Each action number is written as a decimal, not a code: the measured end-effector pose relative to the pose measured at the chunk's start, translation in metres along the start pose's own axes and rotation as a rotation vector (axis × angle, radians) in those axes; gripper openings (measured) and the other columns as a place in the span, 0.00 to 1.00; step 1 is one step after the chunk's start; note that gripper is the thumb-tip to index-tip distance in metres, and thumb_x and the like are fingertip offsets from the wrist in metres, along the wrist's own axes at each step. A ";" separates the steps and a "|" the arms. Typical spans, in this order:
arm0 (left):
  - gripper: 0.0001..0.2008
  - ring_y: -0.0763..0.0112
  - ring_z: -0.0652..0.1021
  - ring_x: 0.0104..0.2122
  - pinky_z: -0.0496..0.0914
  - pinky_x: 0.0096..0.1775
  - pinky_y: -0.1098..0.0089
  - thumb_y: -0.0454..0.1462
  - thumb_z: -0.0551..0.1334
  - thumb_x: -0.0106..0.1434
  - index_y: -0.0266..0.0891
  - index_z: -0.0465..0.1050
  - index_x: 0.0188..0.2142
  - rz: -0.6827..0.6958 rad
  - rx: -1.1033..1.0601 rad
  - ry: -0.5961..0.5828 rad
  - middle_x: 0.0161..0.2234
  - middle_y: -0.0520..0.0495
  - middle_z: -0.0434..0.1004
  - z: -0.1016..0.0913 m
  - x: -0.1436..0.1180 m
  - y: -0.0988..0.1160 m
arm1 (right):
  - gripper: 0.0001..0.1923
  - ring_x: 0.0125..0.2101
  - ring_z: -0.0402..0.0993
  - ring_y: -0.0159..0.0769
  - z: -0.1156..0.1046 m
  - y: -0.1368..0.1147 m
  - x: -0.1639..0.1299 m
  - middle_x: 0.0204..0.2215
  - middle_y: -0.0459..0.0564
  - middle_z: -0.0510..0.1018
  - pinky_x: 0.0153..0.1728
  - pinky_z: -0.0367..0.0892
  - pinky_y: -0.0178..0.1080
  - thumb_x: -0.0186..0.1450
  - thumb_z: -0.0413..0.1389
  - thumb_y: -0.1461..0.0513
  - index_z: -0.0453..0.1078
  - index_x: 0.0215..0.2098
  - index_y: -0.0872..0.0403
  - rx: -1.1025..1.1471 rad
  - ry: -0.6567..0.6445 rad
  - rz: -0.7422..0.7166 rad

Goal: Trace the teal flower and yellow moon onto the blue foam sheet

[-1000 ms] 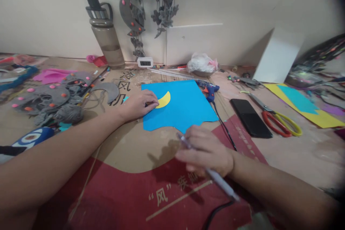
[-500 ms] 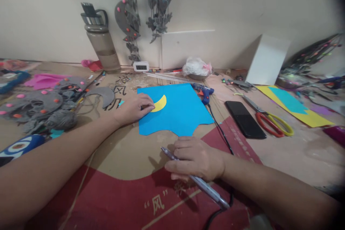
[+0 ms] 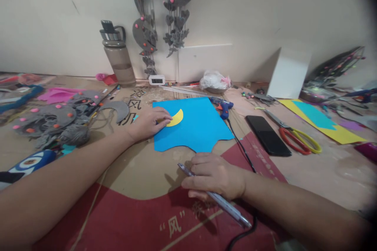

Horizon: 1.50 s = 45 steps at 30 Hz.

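A blue sheet (image 3: 200, 125) with a scalloped near edge lies flat on the cardboard. On its left part is a small yellow crescent (image 3: 177, 118). My left hand (image 3: 149, 122) rests at the sheet's left side, thumb and fingertips together on the crescent's left end and covering it. Just below the sheet, my right hand (image 3: 216, 176) is closed around a pen (image 3: 226, 206), whose tip points up and left, away from the paper. A blue glue gun (image 3: 224, 108) lies at the sheet's right edge, its black cord running toward me past my right hand.
Right of the sheet lie a black phone (image 3: 267, 135), scissors (image 3: 297, 137) with red and yellow handles, and yellow paper (image 3: 344, 135). Grey felt pieces (image 3: 53, 115) crowd the left. A bottle (image 3: 119, 60), small clock (image 3: 157, 80) and bagged bowl (image 3: 215, 82) stand by the wall.
The camera view has tilted up slightly, so everything sits a little lower in the picture. Both hands, the crescent and the pen keep nearly the same places.
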State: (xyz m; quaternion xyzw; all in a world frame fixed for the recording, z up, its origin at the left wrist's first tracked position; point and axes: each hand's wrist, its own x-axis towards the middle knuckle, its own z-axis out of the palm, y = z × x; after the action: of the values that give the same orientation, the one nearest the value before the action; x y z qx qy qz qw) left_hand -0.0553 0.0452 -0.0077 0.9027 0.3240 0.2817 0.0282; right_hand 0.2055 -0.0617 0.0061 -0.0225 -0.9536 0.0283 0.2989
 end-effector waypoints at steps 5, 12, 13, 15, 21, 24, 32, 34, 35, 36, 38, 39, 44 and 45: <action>0.15 0.66 0.77 0.42 0.71 0.46 0.67 0.40 0.54 0.70 0.38 0.79 0.41 0.013 0.011 -0.048 0.42 0.44 0.79 0.002 0.002 -0.003 | 0.13 0.25 0.68 0.34 0.001 0.001 0.000 0.20 0.46 0.71 0.26 0.59 0.38 0.68 0.55 0.56 0.75 0.31 0.55 0.006 -0.003 -0.127; 0.16 0.65 0.77 0.43 0.70 0.48 0.66 0.42 0.54 0.69 0.38 0.80 0.40 0.013 0.032 -0.089 0.43 0.43 0.79 0.001 0.003 -0.001 | 0.13 0.26 0.69 0.34 0.000 -0.001 0.001 0.21 0.47 0.73 0.27 0.60 0.38 0.68 0.55 0.56 0.76 0.32 0.56 -0.020 -0.005 -0.183; 0.16 0.65 0.77 0.43 0.70 0.48 0.66 0.42 0.54 0.69 0.37 0.80 0.39 0.011 0.034 -0.089 0.42 0.43 0.79 0.001 0.004 -0.001 | 0.13 0.26 0.69 0.34 0.000 -0.002 0.001 0.21 0.47 0.73 0.27 0.60 0.38 0.68 0.55 0.57 0.76 0.32 0.56 -0.025 -0.005 -0.188; 0.16 0.65 0.77 0.43 0.69 0.47 0.66 0.42 0.54 0.69 0.38 0.80 0.39 0.009 0.034 -0.090 0.42 0.43 0.79 0.002 0.004 -0.002 | 0.12 0.26 0.69 0.34 0.000 -0.002 0.001 0.21 0.47 0.72 0.27 0.60 0.38 0.68 0.56 0.58 0.76 0.33 0.56 -0.032 0.000 -0.197; 0.16 0.66 0.77 0.42 0.69 0.48 0.67 0.43 0.54 0.69 0.39 0.80 0.38 0.005 0.020 -0.093 0.41 0.45 0.79 0.003 0.005 -0.004 | 0.12 0.27 0.69 0.35 0.001 -0.001 -0.003 0.22 0.48 0.73 0.27 0.61 0.38 0.69 0.54 0.58 0.76 0.33 0.56 -0.027 -0.009 -0.172; 0.17 0.66 0.77 0.42 0.70 0.47 0.67 0.44 0.54 0.70 0.39 0.80 0.37 -0.001 0.018 -0.095 0.41 0.45 0.80 0.003 0.005 -0.004 | 0.13 0.26 0.68 0.35 0.002 -0.001 -0.004 0.23 0.49 0.74 0.28 0.62 0.38 0.69 0.52 0.59 0.76 0.33 0.57 -0.011 -0.004 -0.141; 0.16 0.66 0.77 0.41 0.71 0.45 0.67 0.43 0.55 0.69 0.39 0.80 0.37 -0.008 0.018 -0.092 0.41 0.44 0.80 0.003 0.004 -0.004 | 0.14 0.26 0.66 0.35 0.002 -0.001 -0.004 0.22 0.49 0.73 0.28 0.62 0.38 0.70 0.51 0.59 0.75 0.33 0.57 0.012 0.019 -0.112; 0.16 0.66 0.77 0.41 0.70 0.46 0.67 0.42 0.55 0.69 0.38 0.80 0.37 -0.007 0.013 -0.092 0.41 0.44 0.80 0.003 0.004 -0.003 | 0.14 0.26 0.66 0.35 0.003 -0.001 -0.005 0.22 0.49 0.73 0.28 0.62 0.37 0.70 0.51 0.59 0.75 0.33 0.58 0.023 0.025 -0.096; 0.16 0.66 0.77 0.42 0.70 0.46 0.67 0.42 0.55 0.69 0.38 0.80 0.37 -0.007 0.009 -0.092 0.41 0.44 0.80 0.002 0.004 -0.003 | 0.14 0.26 0.67 0.35 0.003 -0.001 -0.005 0.22 0.49 0.73 0.28 0.62 0.37 0.70 0.52 0.59 0.75 0.33 0.58 0.030 0.027 -0.087; 0.16 0.66 0.77 0.42 0.70 0.47 0.67 0.42 0.55 0.69 0.38 0.80 0.37 -0.009 0.004 -0.091 0.41 0.44 0.80 0.002 0.004 -0.003 | 0.13 0.26 0.67 0.35 0.003 -0.001 -0.006 0.23 0.49 0.73 0.27 0.62 0.37 0.70 0.52 0.59 0.75 0.34 0.58 0.038 0.029 -0.077; 0.16 0.66 0.77 0.43 0.70 0.47 0.66 0.42 0.54 0.69 0.38 0.79 0.37 -0.017 -0.008 -0.086 0.41 0.44 0.79 0.002 0.004 -0.003 | 0.12 0.26 0.67 0.35 0.004 -0.001 -0.007 0.23 0.49 0.73 0.27 0.62 0.37 0.69 0.53 0.59 0.75 0.34 0.58 0.053 0.029 -0.056; 0.16 0.65 0.77 0.43 0.70 0.47 0.66 0.42 0.54 0.69 0.38 0.79 0.38 -0.023 -0.014 -0.080 0.41 0.44 0.79 0.003 0.004 -0.003 | 0.12 0.26 0.67 0.35 0.004 -0.001 -0.007 0.23 0.49 0.73 0.28 0.62 0.37 0.69 0.53 0.59 0.75 0.35 0.58 0.060 0.026 -0.048; 0.15 0.64 0.76 0.42 0.69 0.47 0.65 0.43 0.55 0.68 0.39 0.79 0.37 -0.078 -0.053 -0.039 0.41 0.44 0.80 0.004 0.004 -0.002 | 0.13 0.25 0.67 0.35 0.004 -0.003 -0.007 0.22 0.49 0.73 0.27 0.60 0.38 0.70 0.52 0.59 0.74 0.34 0.57 0.082 0.025 -0.024; 0.15 0.64 0.76 0.42 0.69 0.47 0.65 0.43 0.56 0.67 0.39 0.79 0.36 -0.094 -0.064 -0.034 0.40 0.44 0.80 0.004 0.004 -0.001 | 0.13 0.25 0.67 0.35 0.004 -0.003 -0.007 0.22 0.49 0.73 0.27 0.60 0.38 0.70 0.51 0.59 0.74 0.34 0.57 0.089 0.027 -0.022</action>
State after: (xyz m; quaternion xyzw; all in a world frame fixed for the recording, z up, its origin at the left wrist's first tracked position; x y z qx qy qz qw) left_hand -0.0515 0.0493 -0.0090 0.8898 0.3562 0.2750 0.0758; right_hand 0.2085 -0.0652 -0.0009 0.0007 -0.9474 0.0671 0.3129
